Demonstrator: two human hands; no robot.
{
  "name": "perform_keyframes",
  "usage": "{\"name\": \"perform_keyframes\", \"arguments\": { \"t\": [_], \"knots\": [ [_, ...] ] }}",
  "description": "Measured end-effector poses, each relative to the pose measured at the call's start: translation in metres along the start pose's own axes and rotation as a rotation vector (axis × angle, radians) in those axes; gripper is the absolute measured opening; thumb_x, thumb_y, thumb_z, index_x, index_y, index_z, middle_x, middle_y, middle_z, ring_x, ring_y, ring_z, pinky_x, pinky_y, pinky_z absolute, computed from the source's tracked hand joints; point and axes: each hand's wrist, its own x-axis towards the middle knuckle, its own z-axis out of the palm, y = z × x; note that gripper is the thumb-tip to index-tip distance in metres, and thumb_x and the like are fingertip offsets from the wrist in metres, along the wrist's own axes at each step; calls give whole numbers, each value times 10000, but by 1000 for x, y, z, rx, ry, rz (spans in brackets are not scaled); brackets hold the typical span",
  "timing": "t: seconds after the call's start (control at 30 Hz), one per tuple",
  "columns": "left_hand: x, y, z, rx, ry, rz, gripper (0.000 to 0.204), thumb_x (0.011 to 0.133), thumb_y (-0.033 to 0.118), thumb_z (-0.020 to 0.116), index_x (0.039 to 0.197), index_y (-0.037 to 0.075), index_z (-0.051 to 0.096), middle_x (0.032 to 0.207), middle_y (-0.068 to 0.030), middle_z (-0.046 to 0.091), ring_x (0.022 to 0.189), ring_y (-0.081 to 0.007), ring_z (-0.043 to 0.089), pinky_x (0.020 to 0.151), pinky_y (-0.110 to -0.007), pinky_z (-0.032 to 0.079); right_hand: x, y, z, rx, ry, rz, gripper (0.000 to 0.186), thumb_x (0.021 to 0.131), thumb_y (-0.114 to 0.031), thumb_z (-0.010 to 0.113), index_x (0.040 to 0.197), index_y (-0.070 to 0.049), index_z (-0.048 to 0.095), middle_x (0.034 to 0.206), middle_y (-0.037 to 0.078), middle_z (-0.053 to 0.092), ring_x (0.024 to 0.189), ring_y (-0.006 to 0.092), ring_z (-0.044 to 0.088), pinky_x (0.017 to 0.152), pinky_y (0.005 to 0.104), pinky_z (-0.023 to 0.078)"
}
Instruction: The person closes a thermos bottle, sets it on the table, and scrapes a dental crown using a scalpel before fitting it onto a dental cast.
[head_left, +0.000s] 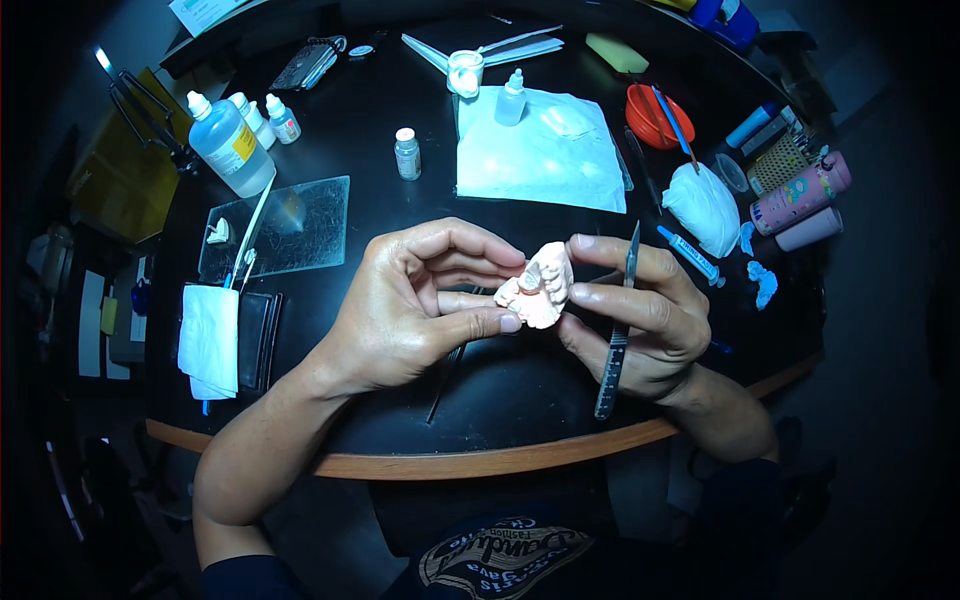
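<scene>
Between both hands, over the near part of the dark table, is a pale pink dental cast (542, 290) with teeth along its right side. My left hand (405, 295) pinches the cast's left edge with thumb and fingers. On the other side, the fingertips of my right hand (650, 315) press against it. A slim knife (618, 335) with a pointed metal blade and dark handle is also tucked among the right hand's fingers, blade pointing away from me. The side of the cast facing down is hidden.
A scratched glass slab (315, 225) lies left, near a large dropper bottle (230, 145). Ahead are a small vial (407, 155) and a white sheet (540, 160). Rightward sit a red bowl (655, 118), a white cloth bundle (703, 210), a syringe (690, 255) and a pink bottle (800, 195).
</scene>
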Motion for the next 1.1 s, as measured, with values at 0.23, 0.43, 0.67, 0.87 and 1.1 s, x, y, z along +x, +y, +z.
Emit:
{"name": "perform_keyframes", "arguments": {
  "t": [0.23,0.43,0.67,0.87,1.1],
  "knots": [
    [0,-1,-2,0,-41,37,408,828,-113,838,1203,-58,687,1203,-185,719,1176,-241,730,1043,-356,635,2,-4,-4,19,-75,-86,339,743,12,927,1052,-65,811,1180,159,745,1014,259,788,796,315,678],
    [-1,-1,-2,14,-47,36,391,830,-110,838,1189,-60,693,1214,-185,720,1182,-244,728,1049,-359,633,2,-6,-2,22,-74,-70,342,745,8,927,1058,-63,809,1164,158,744,1029,266,786,836,329,683],
    [1,-5,0,16,-47,13,386,854,-111,814,1216,-76,683,1216,-199,717,1185,-252,728,1042,-366,638,-2,-2,-2,25,-80,-64,334,745,11,925,1050,-62,809,1156,158,743,1033,269,786,849,335,684],
    [1,1,-1,50,-53,41,390,868,-90,816,1232,-81,676,1200,-200,725,1166,-248,736,1046,-362,632,4,-2,-4,14,-93,-77,347,730,14,927,1050,-56,809,1166,163,740,1039,268,780,850,328,680],
    [1,2,1,101,-14,-66,305,919,-26,809,1201,-98,720,1194,-174,721,1089,-216,760,937,-296,634,10,5,-6,-105,-98,-62,402,720,-97,944,1098,-63,812,1300,160,727,1194,341,690,987,430,592]
  ]
}}
